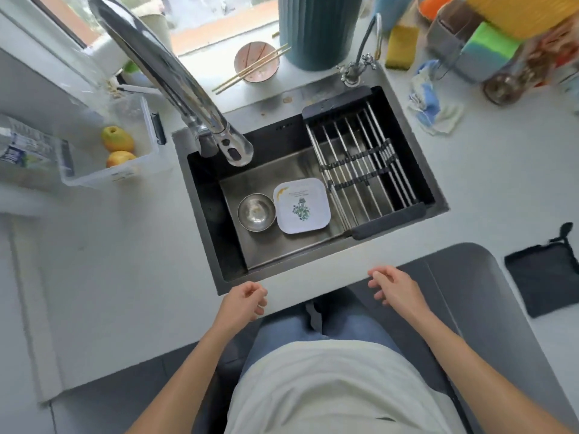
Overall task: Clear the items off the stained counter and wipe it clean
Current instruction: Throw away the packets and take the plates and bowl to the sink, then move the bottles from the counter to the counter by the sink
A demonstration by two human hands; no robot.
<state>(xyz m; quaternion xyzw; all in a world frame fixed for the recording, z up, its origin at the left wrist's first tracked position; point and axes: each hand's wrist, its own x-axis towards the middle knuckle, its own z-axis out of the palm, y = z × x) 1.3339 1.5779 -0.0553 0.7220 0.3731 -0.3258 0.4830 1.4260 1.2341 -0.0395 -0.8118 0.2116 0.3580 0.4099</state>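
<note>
Neither grip has hold of anything: the left hand (246,300) and the right hand (393,285) hang with fingers loosely curled, both at the near edge of the sink (434,195), the left by its near left corner, the right a little past its near rim toward the right. Both hover over the front lip of the white bench (488,189), apart from every item.

Inside the sink, well beyond both hands, a small steel bowl (256,212) stands just beside a white square plate (302,205) with a green print and a yellow smear at one corner. A roll-up drying rack (360,164) spans the sink's right part. The tap (175,89) arches over the sink's far left corner.

Behind the sink, brownish specks (286,100) mark the bench, and further back a pink bowl (257,61) carries chopsticks (250,69) laid across it. Right of the sink lie a crumpled blue-and-white cloth (434,109) and, nearer the right hand, a dark cloth (543,281). A yellow sponge (401,47) lies beyond the sink's far right corner. Left of the sink a clear box (147,164) holds two fruits (117,139).
</note>
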